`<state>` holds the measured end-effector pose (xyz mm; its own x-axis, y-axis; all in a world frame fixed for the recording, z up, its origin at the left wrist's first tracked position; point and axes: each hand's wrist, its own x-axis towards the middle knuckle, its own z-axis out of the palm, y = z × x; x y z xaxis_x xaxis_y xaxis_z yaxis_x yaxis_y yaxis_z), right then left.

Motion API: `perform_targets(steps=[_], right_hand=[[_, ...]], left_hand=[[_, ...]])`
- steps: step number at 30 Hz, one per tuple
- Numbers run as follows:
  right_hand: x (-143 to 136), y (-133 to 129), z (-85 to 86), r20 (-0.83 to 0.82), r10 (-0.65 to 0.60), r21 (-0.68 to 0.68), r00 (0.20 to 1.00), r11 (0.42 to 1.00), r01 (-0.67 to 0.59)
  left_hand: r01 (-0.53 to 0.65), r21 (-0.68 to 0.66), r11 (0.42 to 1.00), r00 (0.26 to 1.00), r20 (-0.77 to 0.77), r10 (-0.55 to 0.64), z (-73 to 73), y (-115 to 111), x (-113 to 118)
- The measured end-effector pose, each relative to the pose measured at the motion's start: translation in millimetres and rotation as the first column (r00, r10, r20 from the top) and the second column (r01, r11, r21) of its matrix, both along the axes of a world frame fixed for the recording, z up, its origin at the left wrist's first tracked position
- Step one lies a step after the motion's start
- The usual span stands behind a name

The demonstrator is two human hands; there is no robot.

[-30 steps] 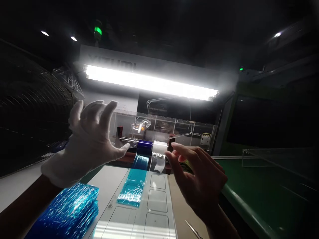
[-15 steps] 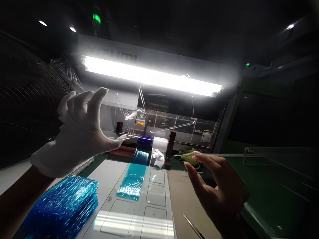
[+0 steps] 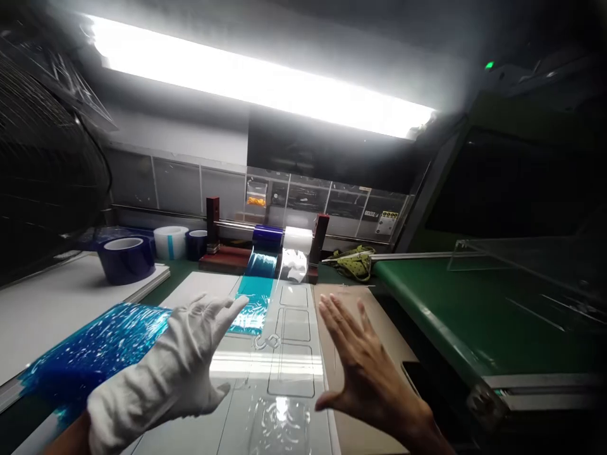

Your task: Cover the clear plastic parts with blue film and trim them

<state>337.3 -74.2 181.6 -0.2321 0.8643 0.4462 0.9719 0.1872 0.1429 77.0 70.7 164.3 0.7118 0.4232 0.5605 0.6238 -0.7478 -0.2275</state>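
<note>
My left hand (image 3: 190, 354), in a white cloth glove, is open above the left part of the pale board (image 3: 246, 404), thumb and fingers apart. My bare right hand (image 3: 363, 366) is open over the board's right edge and the brown sheet (image 3: 389, 325), fingers stretched forward. Between them a clear plastic piece with a small looped part (image 3: 268, 342) lies on the board; its outline is hard to make out. Nearer me is a shiny crinkled clear patch (image 3: 279, 426). A strip of blue film (image 3: 256, 291) runs from a dark blue roll (image 3: 268, 235) beside a white roll (image 3: 298, 239).
A pile of blue film pieces (image 3: 109, 341) lies at left, near white sheets (image 3: 47, 297) and a dark blue tape roll (image 3: 126, 259). A green conveyor belt (image 3: 455, 303) runs along the right. A bright tube lamp (image 3: 265, 72) hangs overhead; a yellow-green patterned cloth (image 3: 355, 262) lies behind.
The clear plastic piece, raised at my left hand under the lamp before, now lies on the board. Both hands have come lower and closer together, and the view has tipped down.
</note>
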Motion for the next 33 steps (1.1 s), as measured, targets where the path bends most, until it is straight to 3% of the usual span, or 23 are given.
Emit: perform_targets(steps=[3, 8, 11, 13, 14, 16, 18, 20, 22, 24, 27, 31, 33], right_hand=[[-2, 4, -11.9, -0.055, 0.015, -0.174, 0.998, 0.984, -0.025], [0, 7, -31.6, -0.238, 0.03, -0.299, 0.971, 0.949, -0.103], [1, 10, -56.9, -0.427, 0.058, -0.399, 0.902, 0.883, -0.246], [4, 10, -69.8, -0.508, 0.07, -0.413, 0.858, 0.855, -0.314], [6, 10, -71.9, -0.52, 0.074, -0.399, 0.851, 0.86, -0.319], [12, 6, -64.8, -0.468, 0.076, -0.363, 0.881, 0.892, -0.269], [13, 2, -45.2, -0.33, 0.057, -0.31, 0.942, 0.936, -0.165], [6, 0, -21.4, -0.148, 0.037, -0.228, 0.988, 0.971, -0.071], [-7, 1, -2.3, 0.012, 0.041, -0.134, 0.999, 0.99, -0.039], [-19, 4, 7.7, 0.114, 0.063, -0.078, 0.992, 0.995, -0.055], [-18, 4, 8.3, 0.122, 0.071, -0.079, 0.99, 0.995, -0.062], [11, -11, 0.2, -0.039, 0.14, -0.212, 0.989, 0.966, -0.145], [25, -23, -3.7, -0.124, 0.164, -0.294, 0.979, 0.936, -0.195]], left_hand=[[0.065, -0.099, 0.993, 0.998, 0.017, -0.064, -8.4, -3, -3], [0.154, -0.285, 0.946, 0.984, 0.126, -0.123, -20.1, -14, -11], [0.362, -0.511, 0.78, 0.926, 0.295, -0.236, -38.3, -26, -8], [0.46, -0.597, 0.657, 0.875, 0.43, -0.223, -47.8, -30, -4], [0.477, -0.614, 0.629, 0.862, 0.465, -0.2, -49.6, -31, -2], [0.434, -0.628, 0.646, 0.886, 0.426, -0.181, -46.2, -29, -1], [0.29, -0.621, 0.728, 0.953, 0.254, -0.163, -35.1, -24, 1], [0.07, -0.549, 0.833, 0.996, -0.004, -0.086, -22.5, -22, 9], [-0.139, -0.392, 0.909, 0.969, -0.245, 0.043, -14.3, -23, 24], [-0.237, -0.232, 0.943, 0.909, -0.395, 0.131, -12.4, -26, 40], [-0.207, -0.214, 0.955, 0.912, -0.396, 0.109, -18.4, -27, 46], [0.005, -0.434, 0.901, 0.991, -0.119, -0.062, -41.8, -22, 21], [0.081, -0.456, 0.887, 0.996, 0.013, -0.084, -60.7, -22, 11]])
